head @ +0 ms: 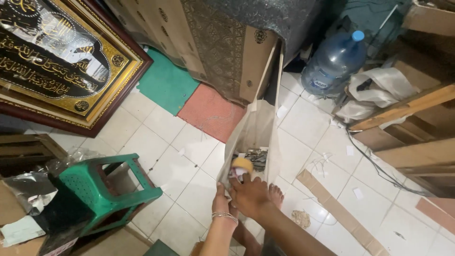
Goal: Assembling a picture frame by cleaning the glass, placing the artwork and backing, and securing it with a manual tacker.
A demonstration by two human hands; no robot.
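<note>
Looking down from the head camera, the view shows both hands low in the middle, at the mouth of a tall pale cardboard bag (258,125) that stands on the white tiled floor (161,151). The right hand (250,193) reaches over the bag's near rim, its fingers curled on a small round yellow roll (242,164) just inside the opening, seemingly gripped from above so it can pass through the narrow mouth. The left hand (221,195), with a silver chain bracelet (224,216) on the wrist, rests against the bag's near left edge; whether it pinches the card or only presses it I cannot tell, but it appears to steady the opening. The two hands sit close together, touching or nearly so. Deeper in the bag lie dark metal bits (256,155), too small to identify. A bare foot (276,194) stands just beside the bag at 5 o'clock of it.

Around this, a green plastic stool (106,189) lies tipped at 9 o'clock, a gold and black framed panel (61,57) leans at 10 o'clock, and a blue water jug (334,64) stands at 1 o'clock. Flat cardboard strips (339,213) lie at 4 o'clock.
</note>
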